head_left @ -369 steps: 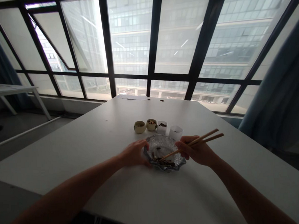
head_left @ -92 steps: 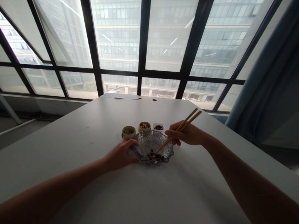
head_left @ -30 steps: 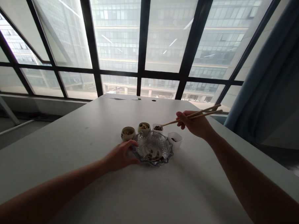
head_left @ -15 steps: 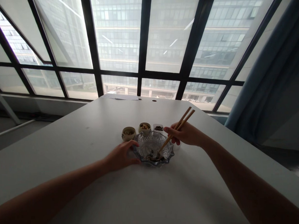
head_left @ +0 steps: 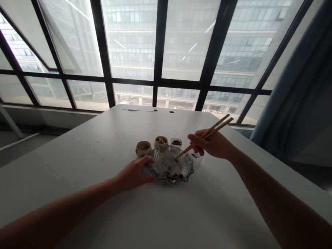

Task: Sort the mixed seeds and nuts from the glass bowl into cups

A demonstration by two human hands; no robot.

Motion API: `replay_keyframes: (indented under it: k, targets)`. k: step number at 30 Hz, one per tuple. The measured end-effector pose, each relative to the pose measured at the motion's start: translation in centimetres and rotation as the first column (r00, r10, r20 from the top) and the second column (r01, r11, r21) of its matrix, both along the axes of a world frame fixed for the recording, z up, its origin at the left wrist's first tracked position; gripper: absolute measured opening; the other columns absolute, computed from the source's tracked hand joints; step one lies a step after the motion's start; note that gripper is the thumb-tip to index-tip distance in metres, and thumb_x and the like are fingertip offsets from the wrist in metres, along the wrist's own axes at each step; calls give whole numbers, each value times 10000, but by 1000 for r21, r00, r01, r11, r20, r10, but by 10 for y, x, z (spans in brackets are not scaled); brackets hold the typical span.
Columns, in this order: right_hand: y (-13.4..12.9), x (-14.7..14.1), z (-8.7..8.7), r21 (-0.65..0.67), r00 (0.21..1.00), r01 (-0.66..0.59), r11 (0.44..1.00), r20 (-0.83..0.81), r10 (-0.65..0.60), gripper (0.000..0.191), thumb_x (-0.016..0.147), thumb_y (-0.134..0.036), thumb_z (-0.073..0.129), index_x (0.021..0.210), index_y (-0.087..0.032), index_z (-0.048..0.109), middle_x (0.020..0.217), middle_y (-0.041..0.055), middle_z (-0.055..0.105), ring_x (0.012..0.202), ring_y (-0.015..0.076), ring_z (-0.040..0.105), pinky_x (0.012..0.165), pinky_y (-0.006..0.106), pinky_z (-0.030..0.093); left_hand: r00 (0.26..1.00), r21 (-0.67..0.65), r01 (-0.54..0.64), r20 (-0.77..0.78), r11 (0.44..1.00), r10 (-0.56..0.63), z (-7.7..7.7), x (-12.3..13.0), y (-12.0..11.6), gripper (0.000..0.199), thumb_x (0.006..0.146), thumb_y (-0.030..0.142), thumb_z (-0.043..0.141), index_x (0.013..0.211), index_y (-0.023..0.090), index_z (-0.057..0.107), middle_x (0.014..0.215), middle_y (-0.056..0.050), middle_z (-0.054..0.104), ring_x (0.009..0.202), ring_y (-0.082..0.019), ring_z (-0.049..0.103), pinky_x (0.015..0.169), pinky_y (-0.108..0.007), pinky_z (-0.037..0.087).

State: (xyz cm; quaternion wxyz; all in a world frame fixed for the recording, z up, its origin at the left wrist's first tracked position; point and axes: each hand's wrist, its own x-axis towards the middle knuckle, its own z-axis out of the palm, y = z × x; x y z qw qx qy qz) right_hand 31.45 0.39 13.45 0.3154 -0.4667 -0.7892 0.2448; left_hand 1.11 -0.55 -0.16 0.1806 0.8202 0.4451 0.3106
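A clear glass bowl (head_left: 163, 161) with a scalloped rim stands on the white table, dark pieces lying at its bottom. My left hand (head_left: 135, 173) grips the bowl's left rim. Wooden chopsticks (head_left: 207, 134) are held in my right hand (head_left: 212, 144), over the bowl's right side; a small dark piece shows at their tips above the glass. Behind the bowl are a patterned cup (head_left: 143, 149), a second cup (head_left: 161, 141) with light brown pieces and a white dish (head_left: 176, 142) with dark pieces. Another white dish (head_left: 197, 159) sits right of the bowl, below my right hand.
The white table (head_left: 103, 211) reaches to the windows. Papers (head_left: 135, 107) lie at its far edge, near two dark round holes. A blue curtain (head_left: 287, 82) hangs at the right, and a white metal frame (head_left: 7, 115) stands at the left.
My right hand and the chopsticks have moved up and to the right, the tips rising from the pieces at the bowl's bottom. More of the right white dish shows. My left hand stays on the rim.
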Motion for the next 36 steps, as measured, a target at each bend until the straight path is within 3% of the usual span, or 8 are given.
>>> replay_keyframes:
  k: [5,11,15,18,23,28,32,36]
  targets:
    - [16,9,-8,236,951,228,945,-264,-163,632,821,-764,601,752,-141,687,603,83,713,466,146,635,449,244,506,1000,-8,-5,-20,1000,5,2,0,-2,605,687,487,858,1173,205,635,1042,-88,719,883,-253,677,861,-378,548]
    - [20,13,-10,243,963,228,943,-198,-182,702,789,-830,556,744,-143,698,628,98,720,514,164,656,471,260,515,1000,-21,-5,-20,1000,4,3,0,-2,626,688,486,865,1196,204,631,1051,-93,715,901,-256,680,887,-389,546]
    - [6,19,6,66,996,20,998,-88,-14,674,831,-788,560,723,-142,723,573,73,696,460,146,626,447,249,505,1000,-14,-1,-18,1000,1,5,1,-3,607,684,474,866,1177,202,639,1047,-91,722,897,-253,684,875,-374,552]
    - [-4,18,13,-124,987,-140,982,56,148,618,848,-733,595,708,-148,739,576,60,699,471,139,630,463,237,510,999,-29,-19,-35,999,18,10,2,-5,598,673,459,872,1162,200,645,1036,-83,726,900,-257,687,865,-368,555]
    - [-7,8,8,-250,966,-184,951,132,221,503,864,-637,645,732,-162,744,618,51,708,545,151,664,494,222,518,999,-49,-23,-36,999,21,11,2,-4,574,669,447,872,1141,209,650,1048,-81,727,909,-259,685,857,-365,553]
    - [-2,7,1,-249,961,-217,944,116,251,493,907,-601,612,717,-159,717,592,41,693,494,126,625,465,201,485,1000,-69,-1,-22,998,-1,8,0,-2,556,680,444,864,1140,217,650,1113,-94,720,956,-262,678,874,-360,547]
    - [6,15,-1,-241,983,-180,954,-7,184,512,889,-627,627,689,-161,697,575,42,694,460,124,619,435,204,479,1000,-94,-4,-23,996,2,6,-1,-1,549,685,454,857,1143,231,651,1116,-86,713,958,-261,675,870,-355,548]
    - [22,26,-8,-151,964,20,988,-261,-59,541,824,-685,674,700,-161,724,535,53,680,411,142,594,394,247,481,1000,-98,-5,-20,995,3,5,-1,-1,528,688,457,853,1132,246,661,1140,-86,716,1000,-272,673,883,-359,547]
